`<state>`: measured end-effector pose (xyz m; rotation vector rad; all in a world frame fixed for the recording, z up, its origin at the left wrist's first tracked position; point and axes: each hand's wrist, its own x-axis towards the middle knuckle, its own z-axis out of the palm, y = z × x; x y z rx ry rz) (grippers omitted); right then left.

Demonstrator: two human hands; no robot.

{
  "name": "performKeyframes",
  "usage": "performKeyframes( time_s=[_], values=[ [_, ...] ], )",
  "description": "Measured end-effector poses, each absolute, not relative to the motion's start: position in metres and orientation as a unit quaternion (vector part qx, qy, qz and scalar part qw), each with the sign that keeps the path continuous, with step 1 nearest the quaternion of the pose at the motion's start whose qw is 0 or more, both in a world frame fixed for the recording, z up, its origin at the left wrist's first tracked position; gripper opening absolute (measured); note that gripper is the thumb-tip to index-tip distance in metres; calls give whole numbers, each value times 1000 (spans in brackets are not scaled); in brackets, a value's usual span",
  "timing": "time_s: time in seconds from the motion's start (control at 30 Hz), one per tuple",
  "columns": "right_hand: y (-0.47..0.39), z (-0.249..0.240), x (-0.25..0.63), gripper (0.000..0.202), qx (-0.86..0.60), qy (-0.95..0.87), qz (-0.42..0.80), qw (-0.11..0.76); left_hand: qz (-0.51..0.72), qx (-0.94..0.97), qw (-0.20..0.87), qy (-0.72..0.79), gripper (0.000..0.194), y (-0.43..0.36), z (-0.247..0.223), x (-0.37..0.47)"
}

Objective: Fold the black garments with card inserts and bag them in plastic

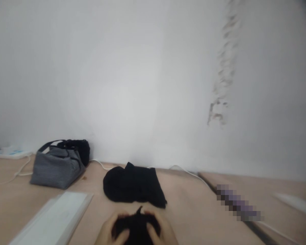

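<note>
Both hands are at the bottom middle of the view, close to my body. My left hand [108, 229] grips the left side of a black cloth item [137, 228], with the thumb on top. On its other side my right hand [165, 230] is closed round it in the same way. A short dark strip sticks up from its far edge. The lower part is cut off by the frame, and its exact kind does not show. Just beyond lies another black cloth item [134, 185], flat on the table, rounded at the left and straight-edged at the right.
A grey striped bag [57, 170] with dark handles stands at the left, a fluffy black thing [84, 151] behind it. A white panel [53, 217] lies front left. White cables run along the wall [117, 85]. A blurred-out object [237, 202] rests near a dark table seam.
</note>
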<state>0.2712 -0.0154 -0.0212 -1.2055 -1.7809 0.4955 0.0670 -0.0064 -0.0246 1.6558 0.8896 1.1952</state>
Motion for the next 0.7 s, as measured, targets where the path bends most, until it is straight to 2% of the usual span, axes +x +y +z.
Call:
performKeyframes(
  time_s=[0.07,0.13,0.23,0.33,0.4,0.47,0.53,0.63,0.7],
  values=[
    [-9,-14,266,29,-497,-669,252,492,505,607,519,329,27,-5,-9,67],
    [0,-16,262,33,-500,-636,317,495,504,552,576,330,25,3,-7,69],
    [12,-25,260,45,-525,-610,354,476,492,521,587,377,24,19,-27,73],
    [13,-29,262,48,-586,-608,276,460,522,565,455,449,33,29,-50,71],
    [9,-28,265,41,-592,-644,187,447,521,632,326,472,34,29,-59,69],
    [5,-29,267,31,-560,-700,126,425,496,690,242,469,32,27,-63,67],
    [1,-33,269,24,-530,-738,125,398,474,717,213,464,27,26,-64,67],
    [-1,-44,270,31,-532,-741,160,378,458,724,204,473,12,27,-63,65],
    [1,-48,271,28,-545,-732,169,373,452,731,212,465,5,28,-60,63]
  ],
)
